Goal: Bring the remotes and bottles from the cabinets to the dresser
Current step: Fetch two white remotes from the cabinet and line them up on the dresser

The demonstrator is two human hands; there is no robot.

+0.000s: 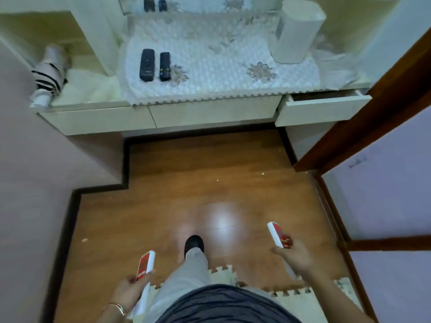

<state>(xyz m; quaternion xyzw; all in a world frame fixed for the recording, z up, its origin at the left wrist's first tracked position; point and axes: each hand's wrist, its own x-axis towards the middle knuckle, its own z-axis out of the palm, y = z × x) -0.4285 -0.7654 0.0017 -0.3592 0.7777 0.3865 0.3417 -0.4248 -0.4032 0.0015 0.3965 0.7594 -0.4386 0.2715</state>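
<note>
Gripping a white bottle with a red label (145,264), the left hand (128,292) is closed around its lower part, with the upper end pointing up and forward. The right hand (295,255) likewise clasps a second white and red bottle (276,234) by its lower end, its free end tilted up and to the left. Both hands hang low at either side of the person's grey trouser leg (191,269) and dark shoe (194,244), which is stepping onto a glossy wooden floor (210,173). Pale interlocking foam mats (224,273) cover the floor at the near edge of the view.

Ahead stands a pale dresser (210,113), whose top is covered by a white quilted cloth (221,71) with a scalloped front edge. Two black remotes (147,64) (165,66) lie side by side, parallel, near the cloth's left front corner. A white cylindrical container (296,36) stands near the right rear corner. A mirror (210,2) along the rear edge reflects the remotes. At the dresser's right end a drawer (324,106) is pulled partly out. On the left end, beyond a white upright panel, lies a striped black and white bundle (50,73). A dark wooden door frame (363,113) borders the right, and a plain wall (35,183) the left.
</note>
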